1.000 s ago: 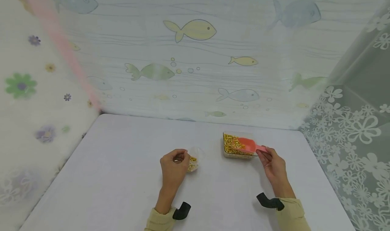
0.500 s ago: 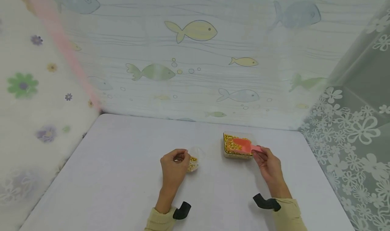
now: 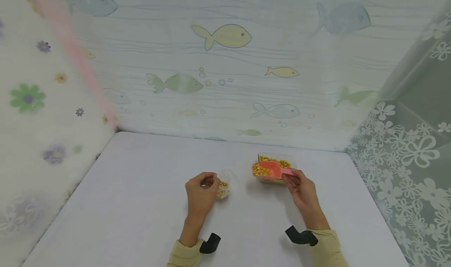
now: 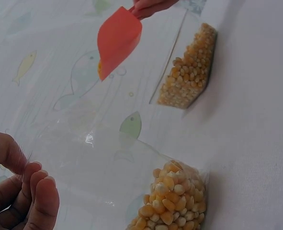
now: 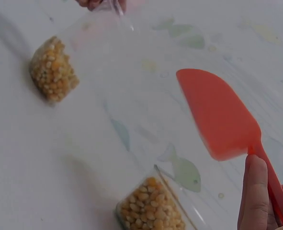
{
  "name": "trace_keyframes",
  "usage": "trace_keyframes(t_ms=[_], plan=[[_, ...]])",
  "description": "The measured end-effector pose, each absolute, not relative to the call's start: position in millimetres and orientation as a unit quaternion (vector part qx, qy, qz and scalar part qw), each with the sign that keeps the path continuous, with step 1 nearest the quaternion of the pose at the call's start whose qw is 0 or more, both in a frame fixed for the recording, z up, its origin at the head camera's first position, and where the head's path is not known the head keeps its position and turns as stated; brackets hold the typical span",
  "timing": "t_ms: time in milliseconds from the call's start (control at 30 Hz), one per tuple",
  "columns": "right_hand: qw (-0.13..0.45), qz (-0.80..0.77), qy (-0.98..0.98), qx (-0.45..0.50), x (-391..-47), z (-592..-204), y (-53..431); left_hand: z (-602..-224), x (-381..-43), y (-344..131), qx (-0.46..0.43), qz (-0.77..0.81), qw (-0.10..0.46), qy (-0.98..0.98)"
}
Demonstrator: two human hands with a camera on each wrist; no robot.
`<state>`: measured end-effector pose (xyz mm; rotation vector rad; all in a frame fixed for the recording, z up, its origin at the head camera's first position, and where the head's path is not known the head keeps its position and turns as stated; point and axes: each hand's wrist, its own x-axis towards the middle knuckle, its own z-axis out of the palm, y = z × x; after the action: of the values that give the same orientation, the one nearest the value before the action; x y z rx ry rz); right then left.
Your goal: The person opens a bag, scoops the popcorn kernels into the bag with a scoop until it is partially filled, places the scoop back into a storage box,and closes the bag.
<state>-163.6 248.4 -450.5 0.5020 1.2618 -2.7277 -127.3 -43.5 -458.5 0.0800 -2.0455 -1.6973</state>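
Presently in the red scoop (image 3: 276,170): a load of corn kernels (image 3: 260,170), lying toward the tip; none of this load is in the bag.
Scoop position: raised above the clear box (image 4: 189,25), apart from it, the tip reaching past the box's left side in the head view; well apart from the bag.
Clear box: standing on the white table (image 3: 148,181), holding a good stock of kernels; the scoop hides part of it in the head view, so the exact level cannot be told.
Clear bag (image 4: 89,140): standing on the table to the left of the box, its lower part holding a heap of kernels (image 4: 172,197), its upper film drawn up to the left hand (image 3: 201,190).
Work state: judged partway through a transfer from box to bag; some kernels are in the bag, one load is lifted, and the lifted load is left to be delivered. Whether further loads are needed cannot be told.
Left-hand grip: closed to a pinch, thumb and fingers drawn together on the film at the bag's upper edge; how wide the mouth stands cannot be told.
Right-hand grip: the right hand (image 3: 302,188) is closed about the scoop handle (image 3: 289,172), thumb and fingers bearing on it, with no visible gap.
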Motion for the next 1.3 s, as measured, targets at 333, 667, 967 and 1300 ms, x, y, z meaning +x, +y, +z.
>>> trace_keyframes(t_ms=[333,667,967,1300], plan=[[0.059,-0.882,0.446,0.139,-160,-449,227,-457,-127,-43,0.026,-0.615,0.238,-0.751],[0.067,-0.874,0.463,0.133,-159,-447,203,-457,-127,-43,0.026,-0.615,0.232,-0.753],[0.074,-0.869,0.472,0.126,-161,-448,186,-456,-127,-42,0.028,-0.62,0.231,-0.749],[0.051,-0.845,0.517,0.126,-162,-449,173,-456,-127,-43,0.023,-0.614,0.23,-0.755]])
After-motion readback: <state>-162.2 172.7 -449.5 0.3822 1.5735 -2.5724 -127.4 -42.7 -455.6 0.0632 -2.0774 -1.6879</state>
